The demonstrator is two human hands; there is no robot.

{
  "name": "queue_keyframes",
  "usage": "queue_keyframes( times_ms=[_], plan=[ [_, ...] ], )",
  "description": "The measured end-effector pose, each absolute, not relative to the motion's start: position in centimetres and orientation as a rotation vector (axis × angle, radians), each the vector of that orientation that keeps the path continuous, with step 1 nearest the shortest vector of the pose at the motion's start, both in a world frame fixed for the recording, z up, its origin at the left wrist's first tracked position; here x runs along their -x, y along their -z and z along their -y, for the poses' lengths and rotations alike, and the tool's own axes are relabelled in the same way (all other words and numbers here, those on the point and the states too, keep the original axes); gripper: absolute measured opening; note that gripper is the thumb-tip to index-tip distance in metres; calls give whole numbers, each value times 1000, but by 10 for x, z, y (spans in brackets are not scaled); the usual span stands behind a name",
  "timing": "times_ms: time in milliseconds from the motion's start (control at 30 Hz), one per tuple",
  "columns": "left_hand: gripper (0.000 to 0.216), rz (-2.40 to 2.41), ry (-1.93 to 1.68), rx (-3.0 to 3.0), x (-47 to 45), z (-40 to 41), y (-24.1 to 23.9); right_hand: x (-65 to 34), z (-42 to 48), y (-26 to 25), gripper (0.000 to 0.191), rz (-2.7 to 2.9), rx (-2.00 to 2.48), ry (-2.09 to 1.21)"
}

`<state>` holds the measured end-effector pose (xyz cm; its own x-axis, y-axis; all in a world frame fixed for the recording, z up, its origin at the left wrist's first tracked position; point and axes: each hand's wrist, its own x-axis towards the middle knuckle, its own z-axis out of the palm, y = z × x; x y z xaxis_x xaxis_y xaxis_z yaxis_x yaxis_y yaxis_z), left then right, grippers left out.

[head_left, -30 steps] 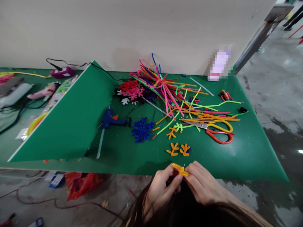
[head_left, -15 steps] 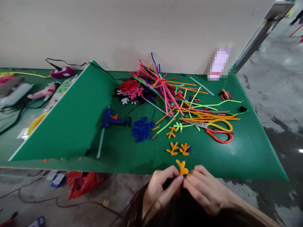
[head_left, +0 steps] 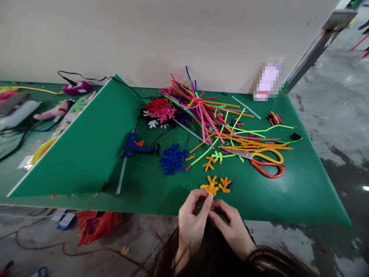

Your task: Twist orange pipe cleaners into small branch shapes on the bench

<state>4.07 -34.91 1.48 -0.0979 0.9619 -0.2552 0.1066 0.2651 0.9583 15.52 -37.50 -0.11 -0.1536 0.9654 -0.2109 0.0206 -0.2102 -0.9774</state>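
Note:
My left hand (head_left: 193, 219) pinches a branched orange pipe-cleaner piece (head_left: 212, 190) between thumb and forefinger. It overlaps another orange branched piece (head_left: 212, 179) on the green table. Close beside it, my right hand (head_left: 233, 229) has its fingers drawn together near the left fingertips; anything in them is hidden. Just right lies a third orange piece (head_left: 224, 185) with a dark blue bit by it. Farther back are one more orange piece (head_left: 208, 164) and a light green one (head_left: 218, 156). A blue pipe-cleaner snowflake (head_left: 173, 158) lies to the left.
Scissors (head_left: 268, 163) with red and yellow handles lie right, by loose orange pipe cleaners (head_left: 253, 145). Behind is a multicoloured pile (head_left: 198, 105). A blue glue gun (head_left: 134, 145) stands near a slanted green board (head_left: 77, 142). Pink and red snowflakes (head_left: 161, 109) are stacked at the back.
Both hands have moved left and slightly forward. The held orange piece now overlaps one lying on the table. My right hand has turned, its thumb side showing more.

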Motion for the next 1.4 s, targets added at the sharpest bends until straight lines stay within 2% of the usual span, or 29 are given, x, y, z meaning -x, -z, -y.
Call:
queue_keyframes(
  times_ms=[300, 433, 533, 767, 867, 967, 1067, 1133, 1200, 1333, 1400],
  plan=[
    [38, -1190, -920, -560, -36, 342, -15, -154, 372, 4, 31, 570, 915, -1927],
    [38, -1113, -773, -490, -32, 341, -18, -154, 371, 1, 30, 338, 775, -2110],
    [34, -1141, -798, -556, -28, 342, -17, -155, 370, 4, 27, 290, 743, -2158],
    [20, -1259, -899, -964, -24, 342, -15, -157, 369, 9, 34, 618, 1047, -1957],
    [14, -1375, -975, -1230, -27, 342, -17, -159, 372, 8, 27, 1000, 1304, -1565],
    [12, -1476, -1069, -1476, -30, 344, -17, -164, 374, 8, 15, 1383, 1353, -1084],
    [11, -1499, -1144, -1617, -32, 346, -16, -173, 372, 8, 18, 1676, 1257, -663],
    [11, -1461, -1117, -1612, -32, 345, -15, -182, 368, 4, 21, 1762, 1219, -510],
    [13, -1389, -1014, -1502, -31, 345, -15, -191, 363, -2, 19, 1737, 1227, -580],
    [20, -1306, -897, -1078, -35, 345, -16, -197, 357, -6, 8, 1455, 1170, -1057],
    [22, -1288, -900, -955, -40, 347, -18, -194, 357, 1, 8, 1243, 1055, -1208]
  ],
)
